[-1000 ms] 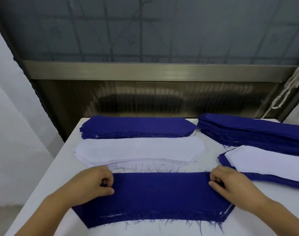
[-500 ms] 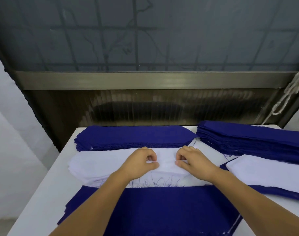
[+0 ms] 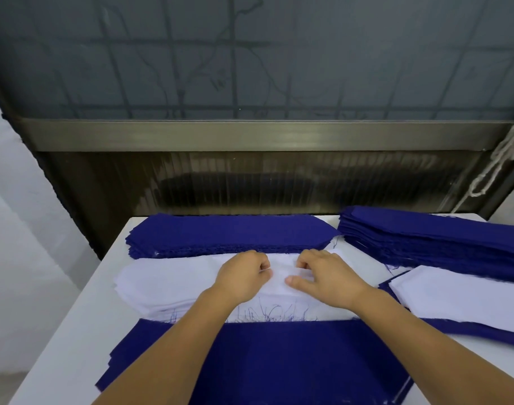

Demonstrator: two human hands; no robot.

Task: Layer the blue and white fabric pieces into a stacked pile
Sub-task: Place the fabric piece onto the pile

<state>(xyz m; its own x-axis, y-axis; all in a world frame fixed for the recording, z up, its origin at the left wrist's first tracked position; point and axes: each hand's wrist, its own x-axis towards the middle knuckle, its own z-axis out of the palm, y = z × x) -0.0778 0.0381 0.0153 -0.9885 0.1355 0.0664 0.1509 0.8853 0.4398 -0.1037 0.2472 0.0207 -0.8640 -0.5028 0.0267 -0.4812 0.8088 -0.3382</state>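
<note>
No readable text, labels or numbers anywhere.

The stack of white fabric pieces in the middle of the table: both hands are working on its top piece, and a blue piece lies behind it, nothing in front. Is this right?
Not quite. The head view shows both hands, left and right, on the stack of white fabric pieces, with a stack of blue fabric pieces behind it, but a large blue fabric piece also lies in front.

Both my forearms reach forward; my left hand [image 3: 244, 274] and right hand [image 3: 327, 277] sit close together, fingers curled, pinching.
</note>
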